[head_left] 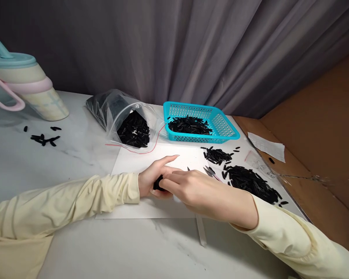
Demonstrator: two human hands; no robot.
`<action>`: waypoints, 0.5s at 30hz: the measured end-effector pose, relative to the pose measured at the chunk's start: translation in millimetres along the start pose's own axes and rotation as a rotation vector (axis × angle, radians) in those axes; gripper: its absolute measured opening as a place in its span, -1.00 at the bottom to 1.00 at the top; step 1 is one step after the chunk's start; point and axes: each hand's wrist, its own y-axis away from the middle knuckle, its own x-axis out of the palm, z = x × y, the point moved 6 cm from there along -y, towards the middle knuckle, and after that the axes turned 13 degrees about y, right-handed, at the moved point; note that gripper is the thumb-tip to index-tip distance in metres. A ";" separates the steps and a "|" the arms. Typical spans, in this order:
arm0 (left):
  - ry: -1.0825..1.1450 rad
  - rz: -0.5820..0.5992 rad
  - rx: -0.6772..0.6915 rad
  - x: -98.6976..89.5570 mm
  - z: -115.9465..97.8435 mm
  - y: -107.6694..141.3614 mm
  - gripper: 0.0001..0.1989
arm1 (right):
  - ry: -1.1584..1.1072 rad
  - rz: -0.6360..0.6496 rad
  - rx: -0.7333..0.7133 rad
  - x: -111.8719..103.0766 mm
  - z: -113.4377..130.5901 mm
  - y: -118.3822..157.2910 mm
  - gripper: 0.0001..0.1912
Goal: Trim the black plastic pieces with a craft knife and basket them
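My left hand [151, 177] is cupped round a clump of black pieces [158, 183] above a white sheet [128, 207]. Over its palm, my right hand [189, 188] has its fingers bent down at the clump; its fingertips are partly hidden, so what they pinch cannot be made out. The metal tips of a tool [209, 171] show just behind my right hand. A pale flat strip [201, 231] sticks out below my right wrist, lying on the table.
Behind the sheet are an open clear bag [110, 112] of black pieces and a blue basket [229, 135] with more. Loose black heaps [250, 184] lie at the right. A tumbler [43, 97] stands at the back left near a few scattered pieces [43, 140].
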 end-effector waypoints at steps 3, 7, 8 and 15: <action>0.041 0.011 -0.013 1.0 0.8 -0.4 -0.49 | -0.003 0.038 0.059 4.2 -2.5 0.8 -0.88; -0.024 0.053 -0.025 2.4 2.2 -2.0 -0.41 | -0.189 0.029 0.183 12.6 -10.4 1.3 -0.95; -0.041 0.084 -0.023 3.5 2.2 -2.7 -0.39 | -0.271 0.035 0.227 15.9 -13.5 2.0 -0.97; -0.219 0.215 -0.040 6.8 5.4 -6.0 -0.33 | -0.706 -0.020 0.379 24.4 -24.3 14.7 -0.86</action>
